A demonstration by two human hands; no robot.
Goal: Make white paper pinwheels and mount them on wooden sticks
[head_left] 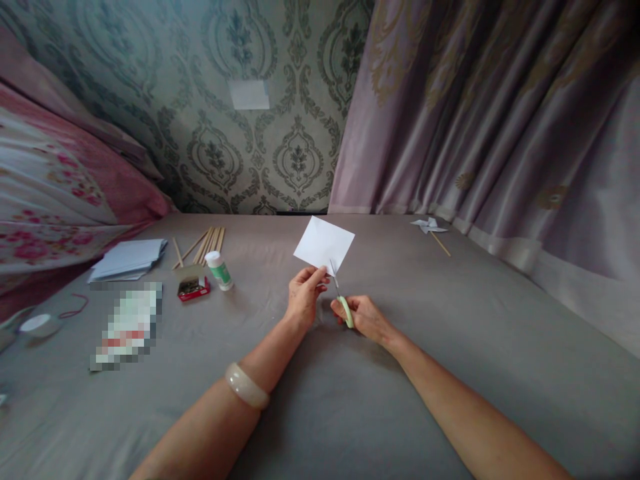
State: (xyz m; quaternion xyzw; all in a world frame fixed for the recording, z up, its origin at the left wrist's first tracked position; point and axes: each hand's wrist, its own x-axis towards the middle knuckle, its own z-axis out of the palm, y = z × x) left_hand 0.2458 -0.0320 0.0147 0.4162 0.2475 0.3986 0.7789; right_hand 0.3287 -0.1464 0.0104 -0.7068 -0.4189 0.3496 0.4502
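My left hand [304,293] pinches the lower corner of a white square of paper [324,244] and holds it up above the grey bed sheet [350,400]. My right hand [364,316] is closed round the green handles of small scissors [341,297]. Their blades point up at the paper's lower edge, right beside my left thumb. A pale bangle [246,385] sits on my left wrist.
To the left lie a stack of white paper [129,259], wooden sticks [207,241], a glue bottle [219,269], a small open red box of pins [193,287], a blurred packet [129,325] and a tape roll [36,325]. A finished paper pinwheel [429,227] lies far right by the curtain [500,120].
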